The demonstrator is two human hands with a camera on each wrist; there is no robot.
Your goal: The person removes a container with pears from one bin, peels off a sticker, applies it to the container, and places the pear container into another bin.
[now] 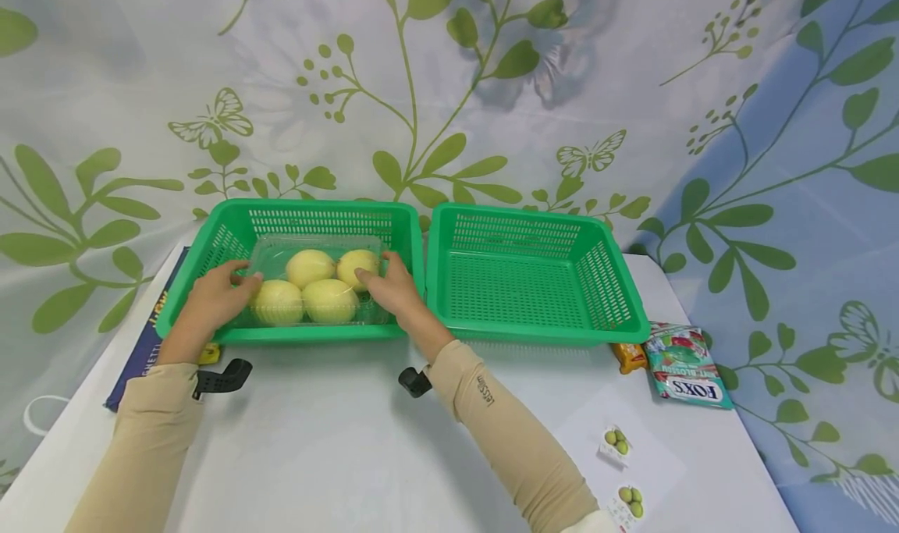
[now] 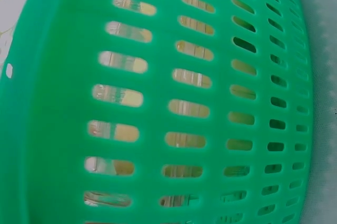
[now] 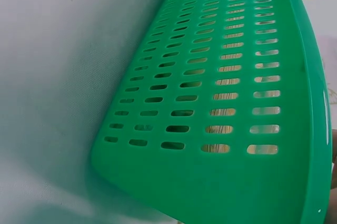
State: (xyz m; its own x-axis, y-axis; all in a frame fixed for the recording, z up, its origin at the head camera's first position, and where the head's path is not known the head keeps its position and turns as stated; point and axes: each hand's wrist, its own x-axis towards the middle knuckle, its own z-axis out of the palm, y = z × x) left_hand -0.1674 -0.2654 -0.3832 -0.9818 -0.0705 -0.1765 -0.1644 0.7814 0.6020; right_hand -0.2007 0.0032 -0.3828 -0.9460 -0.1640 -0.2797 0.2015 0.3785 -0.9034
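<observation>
Behind the white worktop (image 1: 316, 439), a leaf-patterned cloth (image 1: 449, 88) is hanging. Two slotted green baskets are standing side by side on the surface; the right basket (image 1: 513, 271) is showing its bare floor, while the left basket (image 1: 316, 334) is holding a clear plastic container (image 1: 309, 241). A dark blue pack (image 1: 143, 353) is lying at the far left, partly hidden. The left hand (image 1: 219, 295) is gripping the container's left side and the right hand (image 1: 396, 287) its right, each grip closing on the plastic between thumb and fingers. Inside, four yellow fruits (image 1: 330, 300) are sitting close together. Right of the baskets, a teal packet (image 1: 687, 365) is lying beside a smaller orange packet (image 1: 630, 357). Nearer the viewer, two small fruit-picture labels (image 1: 615, 444) are resting.
</observation>
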